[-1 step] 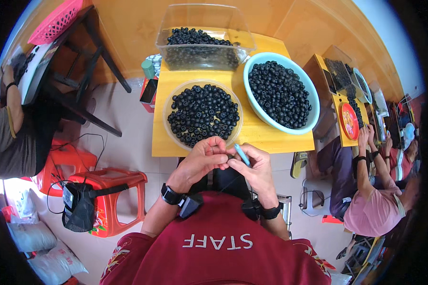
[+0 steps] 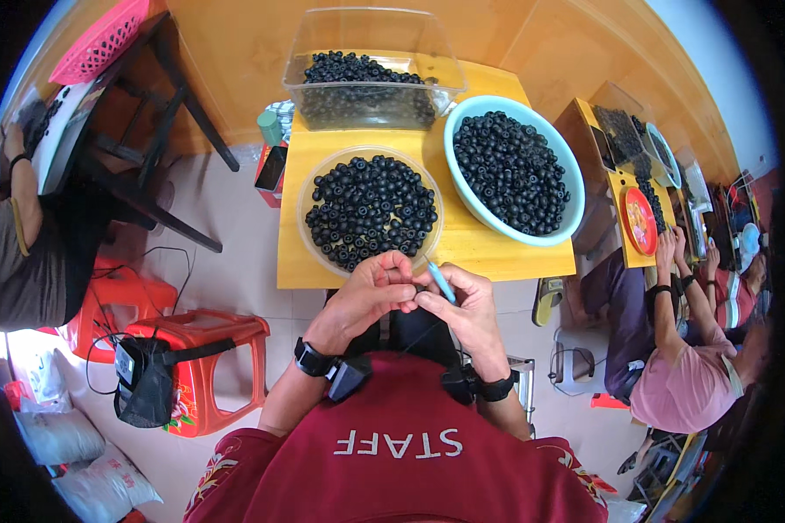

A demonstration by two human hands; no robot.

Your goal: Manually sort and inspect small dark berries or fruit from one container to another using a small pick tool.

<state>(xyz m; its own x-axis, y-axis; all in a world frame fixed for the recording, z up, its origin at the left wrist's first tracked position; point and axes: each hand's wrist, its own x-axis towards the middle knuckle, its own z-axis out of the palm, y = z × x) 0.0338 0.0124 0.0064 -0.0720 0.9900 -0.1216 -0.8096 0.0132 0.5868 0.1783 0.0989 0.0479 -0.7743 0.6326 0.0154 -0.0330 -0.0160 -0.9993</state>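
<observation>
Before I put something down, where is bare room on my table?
Bare tabletop lies between the blue bowl and the front edge, right of the round tray; a smaller patch lies behind the bowl. Between tray, bowl and clear bin, it is crowded.

On the table (image 2: 501, 261), a dish (image 2: 384, 150) of beads (image 2: 373, 209) before a tub (image 2: 366, 35), with a basin (image 2: 574, 196) to the dish's right

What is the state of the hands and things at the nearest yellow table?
Left hand: pinching small black piece
Right hand: gripping blue tool
Small black piece: held, mostly hidden
Blue tool: slanted, thin tip exposed
Round tray: open, holding black pieces
Blue basin: open, well filled
Clear box: open, partly filled
</observation>
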